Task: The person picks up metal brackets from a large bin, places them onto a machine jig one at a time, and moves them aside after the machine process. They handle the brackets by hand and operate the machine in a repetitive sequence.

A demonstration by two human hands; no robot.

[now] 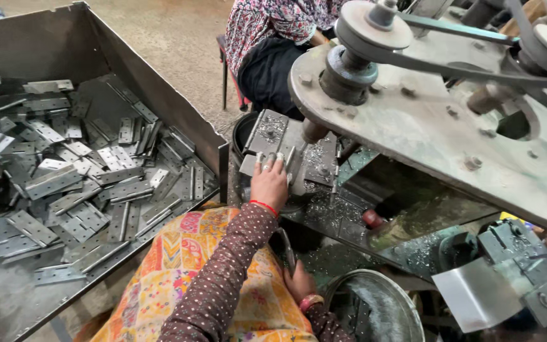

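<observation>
Left hand [270, 182] is pressing flat, fingers spread, on hinge plate [272, 147] in the jig at 12 o'clock; right hand [299, 282] is pinching a hinge [288, 250] — keep fingertips off the spindle [314, 131].

Under the left hand's fingers [270, 162] a dull grey metal plate [272, 136] is lying, dusted with bright shavings; matt steel hinges [77, 183] are lying beside them.
</observation>
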